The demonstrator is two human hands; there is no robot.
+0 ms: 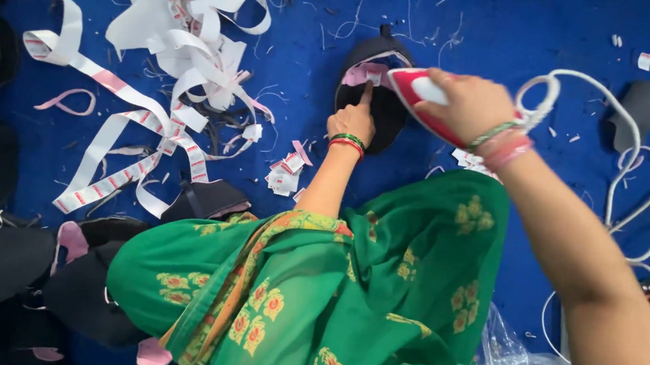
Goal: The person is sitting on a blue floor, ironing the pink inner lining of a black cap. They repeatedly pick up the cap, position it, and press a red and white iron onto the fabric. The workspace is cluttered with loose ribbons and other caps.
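Green patterned fabric (347, 298) drapes nearest us. Our right hand (471, 105) is wrapped around the red-and-white iron (415, 93); our left hand (354, 120) presses one forefinger on the pink label (367, 73) atop the black cloth piece (379, 110). That fingertip could get scorched, lying so close to the iron's nose.

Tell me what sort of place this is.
Probably a small garment workshop, with work done on the floor: an iron pressed on a black fabric piece, loose label strips, and stacked black pieces.

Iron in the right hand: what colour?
The iron is red with white, gripped by the right hand; head view shows it best.
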